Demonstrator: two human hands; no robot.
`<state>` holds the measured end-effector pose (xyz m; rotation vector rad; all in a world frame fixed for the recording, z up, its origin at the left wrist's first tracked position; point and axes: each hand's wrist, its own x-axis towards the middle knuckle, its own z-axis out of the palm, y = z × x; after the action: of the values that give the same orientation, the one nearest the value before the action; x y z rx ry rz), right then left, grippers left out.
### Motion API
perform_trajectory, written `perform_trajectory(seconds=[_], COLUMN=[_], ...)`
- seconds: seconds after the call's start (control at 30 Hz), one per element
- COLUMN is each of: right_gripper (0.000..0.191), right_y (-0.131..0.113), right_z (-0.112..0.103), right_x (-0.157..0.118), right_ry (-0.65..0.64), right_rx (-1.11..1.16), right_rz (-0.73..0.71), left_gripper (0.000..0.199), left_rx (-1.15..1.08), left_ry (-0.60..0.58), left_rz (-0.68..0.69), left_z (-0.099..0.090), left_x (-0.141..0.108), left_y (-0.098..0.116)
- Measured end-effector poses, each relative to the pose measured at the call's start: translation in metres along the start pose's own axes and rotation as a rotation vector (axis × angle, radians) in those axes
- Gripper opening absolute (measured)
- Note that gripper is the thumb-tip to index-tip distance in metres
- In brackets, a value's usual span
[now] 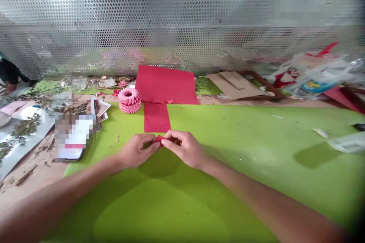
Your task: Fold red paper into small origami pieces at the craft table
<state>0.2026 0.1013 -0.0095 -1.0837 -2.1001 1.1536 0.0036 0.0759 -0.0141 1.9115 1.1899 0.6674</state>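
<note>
Between my two hands is a small folded piece of red paper (159, 139), held above the green tabletop. My left hand (141, 148) pinches its left side between thumb and forefinger. On the right side, the thumb and fingers of my right hand (185, 147) close on the same piece. Just beyond the hands lies a red paper strip (156, 117), with a larger red paper sheet (165, 83) behind it. A ring-shaped stack of pink folded paper pieces (129, 101) stands left of the strip.
A phone (74, 138) lies to the left, near some photo cards (100, 109) and dried plant bits. Brown cardboard (235, 85) and plastic bags (309, 72) sit at the back right. A perforated metal panel (171, 15) rises behind the green table (242, 136). A translucent white object (348, 142) is at far right.
</note>
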Motion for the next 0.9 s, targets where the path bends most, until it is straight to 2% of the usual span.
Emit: perform_trajectory(seconds=[0.2, 0.43, 0.67, 0.9], right_gripper=[0.030, 0.032, 0.033, 0.035], right_y=[0.0014, 0.0000, 0.0004, -0.0027], right_z=[-0.0011, -0.0004, -0.0025, -0.0026], right_x=[-0.0007, -0.0025, -0.0027, -0.0024], right_ry=[-0.030, -0.030, 0.036, 0.034], right_rx=[-0.019, -0.041, -0.060, -0.041], right_rz=[-0.001, -0.045, -0.066, -0.076], left_gripper=[0.027, 0.030, 0.049, 0.040], left_rx=[-0.054, -0.099, -0.160, -0.014], left_ry=[-0.071, -0.052, -0.034, 0.001], left_rz=[-0.036, -0.028, -0.074, 0.039], left_z=[-0.0056, -0.0060, -0.0090, -0.0081], left_x=[-0.0007, -0.0005, -0.0009, -0.0018], left_y=[-0.0003, -0.0045, -0.0059, -0.0086])
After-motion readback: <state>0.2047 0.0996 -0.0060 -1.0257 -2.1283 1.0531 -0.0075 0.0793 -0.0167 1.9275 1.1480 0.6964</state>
